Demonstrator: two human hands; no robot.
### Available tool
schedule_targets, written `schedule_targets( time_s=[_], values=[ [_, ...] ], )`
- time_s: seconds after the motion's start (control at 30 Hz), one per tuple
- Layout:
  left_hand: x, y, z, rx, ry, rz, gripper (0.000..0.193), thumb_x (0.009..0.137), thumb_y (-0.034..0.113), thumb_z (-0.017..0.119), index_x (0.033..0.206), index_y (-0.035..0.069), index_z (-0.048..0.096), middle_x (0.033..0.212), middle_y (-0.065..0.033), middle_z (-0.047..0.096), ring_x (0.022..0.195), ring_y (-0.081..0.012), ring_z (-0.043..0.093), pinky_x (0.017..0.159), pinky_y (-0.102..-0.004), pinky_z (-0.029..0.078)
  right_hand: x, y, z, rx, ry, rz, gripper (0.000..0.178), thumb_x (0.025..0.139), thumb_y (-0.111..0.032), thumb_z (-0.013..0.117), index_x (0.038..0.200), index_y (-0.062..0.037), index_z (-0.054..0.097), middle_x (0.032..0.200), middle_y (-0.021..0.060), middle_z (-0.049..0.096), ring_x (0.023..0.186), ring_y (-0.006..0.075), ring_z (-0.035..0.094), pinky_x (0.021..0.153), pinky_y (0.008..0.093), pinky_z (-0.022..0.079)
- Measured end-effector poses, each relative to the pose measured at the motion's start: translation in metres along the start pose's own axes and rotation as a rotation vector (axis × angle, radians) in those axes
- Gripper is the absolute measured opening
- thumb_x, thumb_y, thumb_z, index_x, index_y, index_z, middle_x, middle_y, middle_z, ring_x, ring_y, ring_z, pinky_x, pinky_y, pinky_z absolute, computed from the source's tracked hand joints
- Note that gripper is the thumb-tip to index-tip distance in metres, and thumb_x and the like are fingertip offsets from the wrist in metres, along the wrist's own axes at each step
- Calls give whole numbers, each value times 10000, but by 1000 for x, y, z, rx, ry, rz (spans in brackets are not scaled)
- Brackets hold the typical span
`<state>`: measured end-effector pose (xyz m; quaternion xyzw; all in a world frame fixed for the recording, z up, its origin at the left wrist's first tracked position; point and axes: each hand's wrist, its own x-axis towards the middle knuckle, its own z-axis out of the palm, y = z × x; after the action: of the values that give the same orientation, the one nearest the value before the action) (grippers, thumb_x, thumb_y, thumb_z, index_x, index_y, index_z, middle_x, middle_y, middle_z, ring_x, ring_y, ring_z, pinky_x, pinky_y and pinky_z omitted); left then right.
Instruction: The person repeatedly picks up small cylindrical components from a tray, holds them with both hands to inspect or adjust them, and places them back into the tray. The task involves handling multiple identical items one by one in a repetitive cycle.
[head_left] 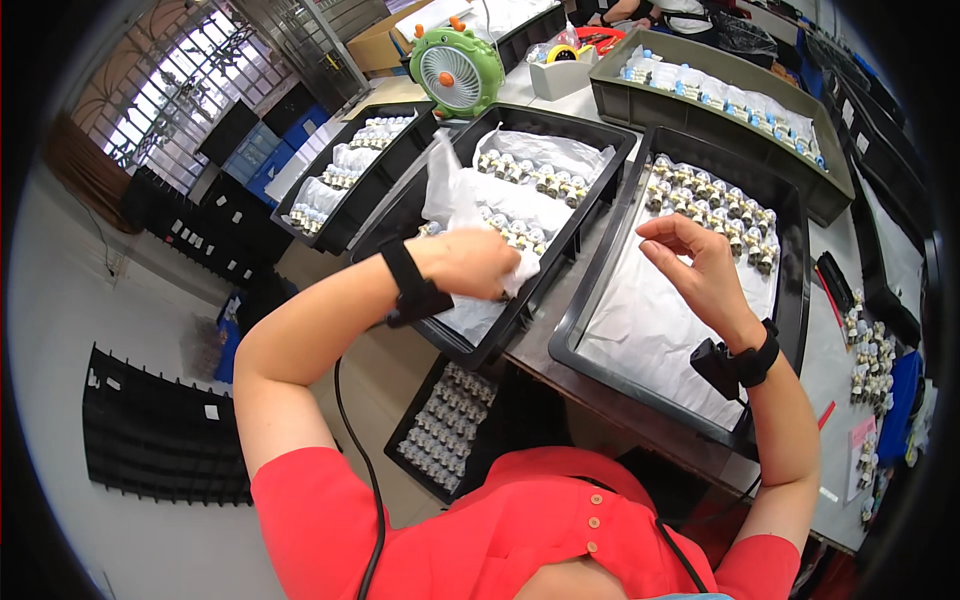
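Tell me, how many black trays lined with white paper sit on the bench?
3. One far left; a middle one where the left hand grips the paper; a right one under the right hand. More may be hidden.

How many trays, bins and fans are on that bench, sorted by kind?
Black trays on the bench: 3, the left tray, the middle tray, the right tray.
Grey bins: 1, the bin.
Green fans: 1, the fan.
Total: 5.
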<state>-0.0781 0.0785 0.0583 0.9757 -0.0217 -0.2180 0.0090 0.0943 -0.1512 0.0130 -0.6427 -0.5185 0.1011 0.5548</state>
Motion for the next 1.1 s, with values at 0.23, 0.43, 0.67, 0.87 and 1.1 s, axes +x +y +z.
schedule_targets(
  time_s=[0.23, 0.43, 0.67, 0.87, 1.1],
  values=[
    [-10, 21, -34, -550, -311, -81, 254, 847, 279, 603, 947, 48, 639, 826, -71, 663, 757, -134, 623, 650, -279, 468, -2, 1, -2, -3, 5, -3, 143, 843, -68, 614, 966, -1, 643, 871, 82, 681, 808, 136, 648, 758, 258, 503],
    [-3, -59, -5, -217, -73, -168, 419, 823, 386, 617, 1152, 125, 605, 1064, -134, 632, 968, -233, 602, 829, -326, 463, -2, -5, -6, 5, 21, -22, 143, 840, -59, 618, 968, 0, 642, 868, 70, 677, 809, 129, 645, 759, 252, 499],
    [-7, -72, 41, -272, -742, -351, 540, 763, 464, 673, 1220, 189, 592, 1221, -90, 585, 1153, -231, 511, 952, -345, 387, -3, -8, -5, -27, -31, 2, 142, 835, -61, 622, 958, 5, 645, 866, 77, 677, 807, 131, 645, 756, 257, 500],
    [7, -86, 73, -219, -815, -513, 586, 746, 503, 681, 1197, 137, 604, 1252, -79, 567, 1186, -223, 487, 961, -343, 374, -2, -7, -2, -42, -78, -20, 146, 832, -61, 623, 960, 6, 645, 848, 84, 676, 785, 137, 644, 743, 263, 501],
    [30, -51, 67, -58, -804, -499, 760, 609, 605, 741, 1112, 45, 638, 1175, -110, 611, 1024, -252, 597, 864, -312, 458, -3, -7, -7, -54, -86, -20, 146, 831, -62, 622, 956, 12, 637, 841, 86, 673, 783, 142, 646, 746, 263, 502]
  ],
)
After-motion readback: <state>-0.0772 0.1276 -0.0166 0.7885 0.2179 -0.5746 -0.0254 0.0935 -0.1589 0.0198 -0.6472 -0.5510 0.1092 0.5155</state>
